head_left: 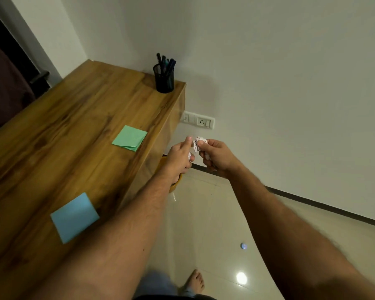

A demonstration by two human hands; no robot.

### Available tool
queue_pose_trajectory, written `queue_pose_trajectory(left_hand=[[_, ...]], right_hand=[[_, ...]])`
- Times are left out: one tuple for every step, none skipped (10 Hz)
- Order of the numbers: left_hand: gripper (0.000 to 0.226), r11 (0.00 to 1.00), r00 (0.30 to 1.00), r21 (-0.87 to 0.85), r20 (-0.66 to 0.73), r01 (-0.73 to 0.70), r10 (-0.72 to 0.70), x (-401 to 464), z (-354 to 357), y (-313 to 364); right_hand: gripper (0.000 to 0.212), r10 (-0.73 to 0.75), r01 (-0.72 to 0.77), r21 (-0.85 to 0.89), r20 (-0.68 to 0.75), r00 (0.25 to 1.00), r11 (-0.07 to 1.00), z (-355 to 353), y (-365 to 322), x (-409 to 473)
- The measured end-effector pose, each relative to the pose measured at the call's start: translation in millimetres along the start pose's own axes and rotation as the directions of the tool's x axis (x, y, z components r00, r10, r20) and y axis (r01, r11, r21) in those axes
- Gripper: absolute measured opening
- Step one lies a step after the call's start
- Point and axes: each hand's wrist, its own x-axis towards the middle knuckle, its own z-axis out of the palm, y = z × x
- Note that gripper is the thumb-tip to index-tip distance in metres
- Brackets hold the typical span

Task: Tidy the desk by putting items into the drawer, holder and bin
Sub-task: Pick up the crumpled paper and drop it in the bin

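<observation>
My right hand [218, 155] grips a crumpled white paper ball [199, 142] off the desk's right end. My left hand [180, 155] is beside it, closed around another scrap of white paper [189, 155], with its index finger raised. Below both hands, a yellow bin [174, 185] stands on the floor, mostly hidden by my left forearm. A green sticky-note pad [130, 137] and a blue one [74, 217] lie on the wooden desk [63, 135]. A black mesh holder [164, 77] with several pens stands at the desk's far right corner.
A white wall with a socket plate [199, 120] is right behind my hands. Glossy floor tiles [214, 224] stretch to the right of the desk, with a small bluish object [243, 246] lying on them. My bare foot [194, 282] stands at the bottom.
</observation>
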Motion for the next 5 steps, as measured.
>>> queue_pose_trajectory(left_hand=[[0.047,0.989,0.987,-0.119,-0.125,0.082,-0.097,23.4,-6.7,-11.0],[0.048,0.972,0.962,-0.165,-0.185,0.170,-0.200,53.4,-15.4,-26.7],[0.044,0.945,0.939,-0.208,-0.181,0.254,-0.292,84.7,-16.9,-36.4],[0.058,0.909,0.902,-0.242,-0.191,0.338,-0.386,114.6,-15.5,-48.8],[0.059,0.874,0.871,-0.314,-0.208,0.371,-0.444,152.3,-13.9,-71.2]], right_hand=[[0.033,0.039,-0.039,-0.016,-0.039,0.999,0.999,1.4,5.0,28.3],[0.032,0.091,-0.093,-0.068,-0.022,0.996,0.993,2.4,13.7,61.0],[0.025,0.169,-0.164,-0.164,0.013,0.986,0.973,1.9,28.0,99.6],[0.024,0.246,-0.237,-0.240,0.004,0.969,0.941,-3.4,49.1,134.3],[0.025,0.316,-0.308,-0.283,-0.017,0.949,0.909,-12.0,69.4,165.8]])
